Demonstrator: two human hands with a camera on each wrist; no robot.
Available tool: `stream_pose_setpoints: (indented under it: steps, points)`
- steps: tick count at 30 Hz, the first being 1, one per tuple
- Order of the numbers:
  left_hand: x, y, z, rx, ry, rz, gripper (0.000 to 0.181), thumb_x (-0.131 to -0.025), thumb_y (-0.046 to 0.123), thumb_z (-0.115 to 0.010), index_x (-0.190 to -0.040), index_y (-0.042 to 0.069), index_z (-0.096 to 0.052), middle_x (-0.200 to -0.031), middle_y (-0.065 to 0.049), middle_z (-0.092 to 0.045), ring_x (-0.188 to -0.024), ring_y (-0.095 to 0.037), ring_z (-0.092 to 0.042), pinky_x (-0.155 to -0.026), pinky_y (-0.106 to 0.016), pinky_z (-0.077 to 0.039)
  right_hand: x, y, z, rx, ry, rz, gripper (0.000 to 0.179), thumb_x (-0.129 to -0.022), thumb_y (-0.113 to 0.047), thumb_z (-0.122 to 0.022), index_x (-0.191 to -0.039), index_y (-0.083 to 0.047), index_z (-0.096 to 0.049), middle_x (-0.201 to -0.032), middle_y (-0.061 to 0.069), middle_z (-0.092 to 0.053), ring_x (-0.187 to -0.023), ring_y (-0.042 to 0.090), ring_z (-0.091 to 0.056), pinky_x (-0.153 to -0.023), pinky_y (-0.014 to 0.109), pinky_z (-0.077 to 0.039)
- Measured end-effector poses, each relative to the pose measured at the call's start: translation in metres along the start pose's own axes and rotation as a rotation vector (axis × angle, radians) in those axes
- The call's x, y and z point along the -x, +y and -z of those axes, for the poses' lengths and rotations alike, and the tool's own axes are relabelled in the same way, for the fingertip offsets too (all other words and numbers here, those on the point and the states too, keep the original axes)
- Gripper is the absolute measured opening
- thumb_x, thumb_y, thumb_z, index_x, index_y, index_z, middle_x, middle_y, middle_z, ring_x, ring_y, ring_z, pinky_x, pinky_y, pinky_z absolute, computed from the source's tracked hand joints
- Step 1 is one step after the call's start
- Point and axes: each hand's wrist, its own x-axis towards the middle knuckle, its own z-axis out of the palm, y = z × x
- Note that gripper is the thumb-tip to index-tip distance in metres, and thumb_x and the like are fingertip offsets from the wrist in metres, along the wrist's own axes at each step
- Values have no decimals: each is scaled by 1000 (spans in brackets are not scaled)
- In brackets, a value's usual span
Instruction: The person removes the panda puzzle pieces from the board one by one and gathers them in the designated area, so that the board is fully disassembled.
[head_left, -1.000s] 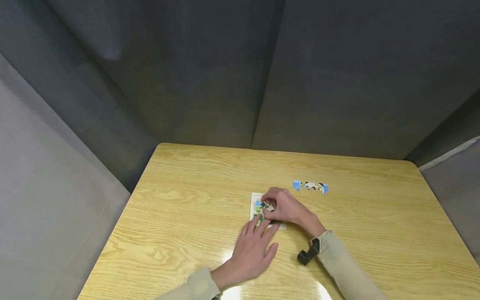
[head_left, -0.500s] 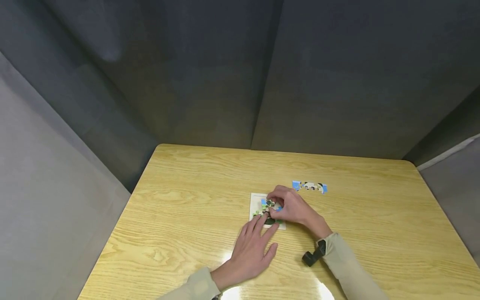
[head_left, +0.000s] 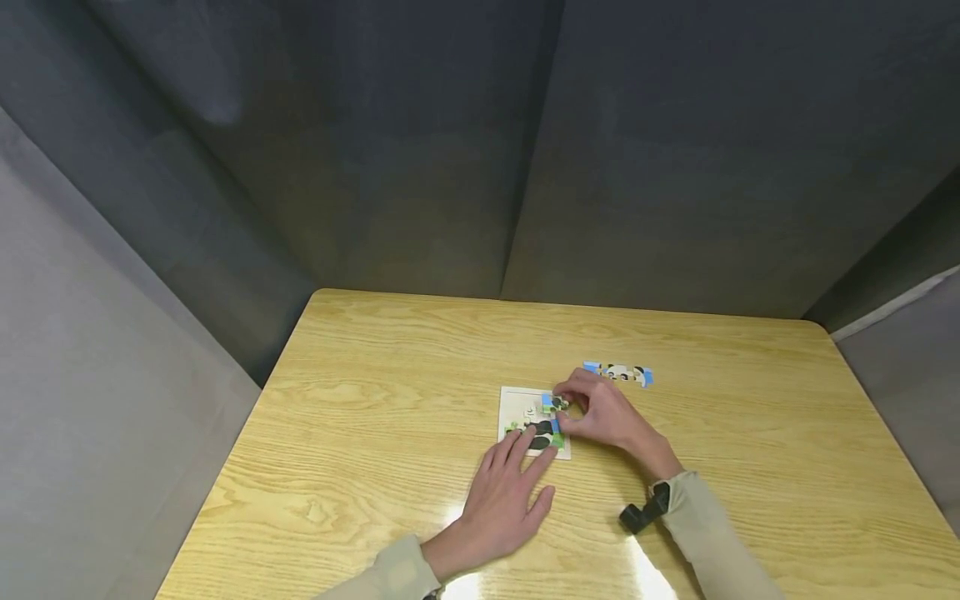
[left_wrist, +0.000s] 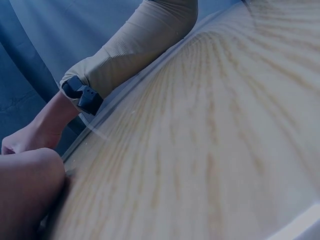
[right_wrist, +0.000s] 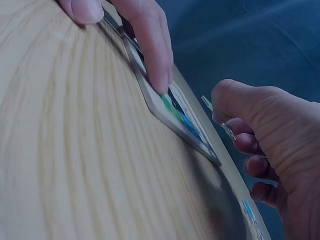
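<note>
A white puzzle tray (head_left: 512,405) lies flat on the table, with panda puzzle pieces (head_left: 540,440) in green, black and blue in its near part. Across its near edge my left hand (head_left: 504,504) rests with fingers spread and straight, fingertips touching the pieces. My right hand (head_left: 603,412) pinches a small joined bit of puzzle pieces (head_left: 553,403) between thumb and fingers, over the tray's right side. In the right wrist view these puzzle pieces (right_wrist: 227,131) are held up off the tray (right_wrist: 155,112). The left wrist view shows little of the hands' work.
A joined strip of panda puzzle pieces (head_left: 622,373) in blue, white and black lies on the wooden table (head_left: 375,375) behind the right hand. Dark curtains (head_left: 412,167) stand beyond the table's back edge. A black wrist camera (head_left: 645,510) sits on the right forearm.
My right hand has moved rightward with the pinched puzzle pieces, away from the tray's middle, uncovering more of the tray. The left hand has stayed in place.
</note>
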Motion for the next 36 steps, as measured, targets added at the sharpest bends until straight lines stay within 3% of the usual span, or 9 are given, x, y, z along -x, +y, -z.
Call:
stream_pose_setpoints:
  steps: [7,21,36]
  points:
    - [0,0,-1,8,-6,3,55,-110,47,-35,-161,28,-40,-170,-12,-26,-154,-33,-26,-119,-54,-35,8,11,7,48,19,-40,25,-75,-13,-84,-100,-13,-79,-79,-1,-57,-68,9,-47,-56,21,-40]
    - [1,0,0,13,16,-10,54,-110,46,-38,-161,26,-41,-169,-13,-27,-153,-34,-28,-118,-54,-36,25,38,18,38,94,-70,26,-75,-6,-82,-100,-9,-79,-72,-1,-57,-64,11,-48,-57,21,-41]
    - [5,-3,-5,0,12,-3,54,-110,46,-37,-161,27,-40,-170,-11,-25,-153,-32,-27,-118,-53,-37,31,54,24,18,94,-124,26,-77,-3,-81,-103,-4,-79,-68,-2,-56,-60,6,-47,-58,23,-42]
